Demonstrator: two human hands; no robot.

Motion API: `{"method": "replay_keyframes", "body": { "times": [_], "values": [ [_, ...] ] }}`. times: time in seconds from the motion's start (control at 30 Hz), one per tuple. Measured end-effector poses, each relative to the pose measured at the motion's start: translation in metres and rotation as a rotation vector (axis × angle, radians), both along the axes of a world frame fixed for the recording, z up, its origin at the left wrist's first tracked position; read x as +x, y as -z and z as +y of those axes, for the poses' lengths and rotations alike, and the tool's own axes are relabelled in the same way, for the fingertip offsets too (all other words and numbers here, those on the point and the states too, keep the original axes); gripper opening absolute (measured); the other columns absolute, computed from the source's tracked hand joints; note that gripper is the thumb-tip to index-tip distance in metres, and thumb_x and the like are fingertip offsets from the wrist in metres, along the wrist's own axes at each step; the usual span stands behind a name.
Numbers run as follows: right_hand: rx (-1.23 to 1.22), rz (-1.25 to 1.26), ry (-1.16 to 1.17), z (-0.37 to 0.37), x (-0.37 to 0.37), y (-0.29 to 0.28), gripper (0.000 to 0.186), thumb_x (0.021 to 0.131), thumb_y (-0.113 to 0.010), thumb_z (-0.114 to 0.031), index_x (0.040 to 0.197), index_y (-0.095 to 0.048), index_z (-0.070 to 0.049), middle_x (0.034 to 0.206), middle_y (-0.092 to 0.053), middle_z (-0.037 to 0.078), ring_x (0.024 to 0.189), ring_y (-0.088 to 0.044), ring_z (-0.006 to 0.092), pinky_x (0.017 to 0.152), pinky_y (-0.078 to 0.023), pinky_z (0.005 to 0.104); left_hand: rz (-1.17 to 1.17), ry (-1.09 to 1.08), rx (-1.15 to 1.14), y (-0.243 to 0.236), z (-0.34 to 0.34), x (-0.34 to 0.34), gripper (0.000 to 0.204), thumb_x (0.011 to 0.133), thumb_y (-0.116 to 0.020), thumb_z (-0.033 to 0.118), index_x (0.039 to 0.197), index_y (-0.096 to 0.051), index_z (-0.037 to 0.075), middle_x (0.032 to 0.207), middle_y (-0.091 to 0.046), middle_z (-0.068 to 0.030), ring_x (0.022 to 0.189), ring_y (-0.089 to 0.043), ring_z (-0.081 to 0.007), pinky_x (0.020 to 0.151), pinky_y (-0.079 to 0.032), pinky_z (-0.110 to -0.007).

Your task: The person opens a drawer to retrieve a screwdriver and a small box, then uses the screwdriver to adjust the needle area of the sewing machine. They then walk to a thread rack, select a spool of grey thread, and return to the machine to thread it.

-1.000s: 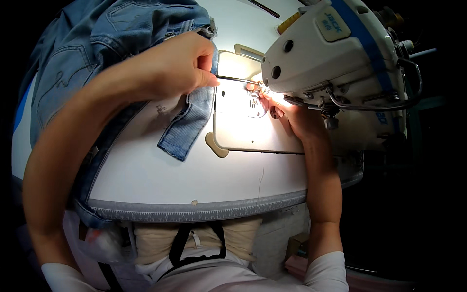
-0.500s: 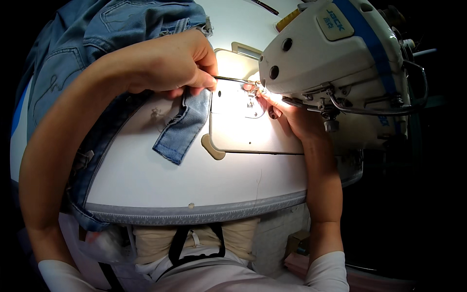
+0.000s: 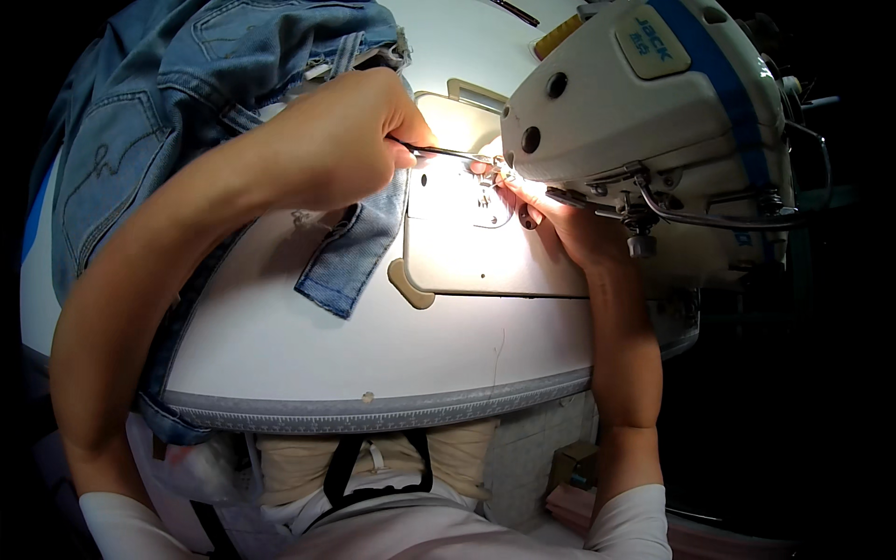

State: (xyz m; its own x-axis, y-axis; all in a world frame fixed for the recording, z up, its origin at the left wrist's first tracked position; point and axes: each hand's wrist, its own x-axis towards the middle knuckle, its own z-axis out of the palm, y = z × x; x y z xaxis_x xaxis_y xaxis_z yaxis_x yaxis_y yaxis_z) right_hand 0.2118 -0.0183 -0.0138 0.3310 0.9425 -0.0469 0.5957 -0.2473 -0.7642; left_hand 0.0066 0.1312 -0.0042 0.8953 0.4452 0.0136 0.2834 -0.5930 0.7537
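Note:
My left hand [image 3: 350,140] is closed around a slim screwdriver [image 3: 446,151], and its thin shaft runs right to the needle area of a white sewing machine [image 3: 607,112]. The tip meets small metal parts under the machine head, where glare washes out detail. From the right, my right hand [image 3: 569,219] reaches in beneath the head, thumb and fingertips pinched at those same parts; what they hold is too bright and small to name. A blue denim strip [image 3: 345,266] lies below my left hand, its upper part partly hidden.
Blue jeans [image 3: 117,140] are heaped on the left of the white table [image 3: 280,345] and hang over its front. A measuring tape [image 3: 373,415] lines the front edge. A yellow thread spool [image 3: 557,37] and a dark slender tool [image 3: 515,11] lie behind.
My left hand has turned over at the wrist, its back now more toward me, still gripping the screwdriver. My right hand stays at the needle area. The whole view has shifted slightly.

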Motion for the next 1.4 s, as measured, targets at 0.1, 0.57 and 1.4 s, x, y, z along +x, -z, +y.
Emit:
{"method": "replay_keyframes", "body": {
  "times": [0.1, 0.57, 1.4],
  "values": [
    [-0.035, 0.002, 0.017, 0.001, -0.003, -0.003, 0.024, 0.09, -0.069, -0.019, 0.072, -0.066, -0.004, 0.057, -0.056, 0.0, 0.049, -0.047, 0.0084, 0.05, -0.036, 0.0254, -0.113, 0.005, 0.34, 0.018, 0.001, -0.004, 0.035, 0.081, -0.055, -0.011, 0.108, -0.073, 0.002, 0.059, -0.06, -0.0105, 0.047, -0.051, -0.0184, 0.047, -0.038, -0.028],
    [-0.168, 0.083, -0.021, 0.006, 0.002, 0.0, 0.026, 0.099, -0.059, -0.026, 0.096, -0.069, -0.002, 0.064, -0.059, 0.0, 0.056, -0.05, 0.0053, 0.047, -0.038, 0.0246, -0.217, 0.027, 0.742, 0.036, -0.002, -0.009, 0.03, 0.075, -0.063, -0.005, 0.102, -0.07, 0.006, 0.069, -0.059, -0.0088, 0.062, -0.061, -0.0282, 0.054, -0.046, -0.037],
    [0.388, -0.688, -0.007, -0.086, -0.056, 0.022, 0.017, 0.085, -0.065, -0.008, 0.101, -0.063, -0.003, 0.087, -0.057, 0.01, 0.085, -0.059, 0.0277, 0.071, -0.049, 0.0392, -0.348, -0.124, 0.715, 0.051, -0.003, 0.032, 0.021, 0.067, -0.058, -0.006, 0.088, -0.061, -0.003, 0.089, -0.059, -0.0214, 0.088, -0.057, -0.0394, 0.079, -0.046, -0.045]
  ]
}}
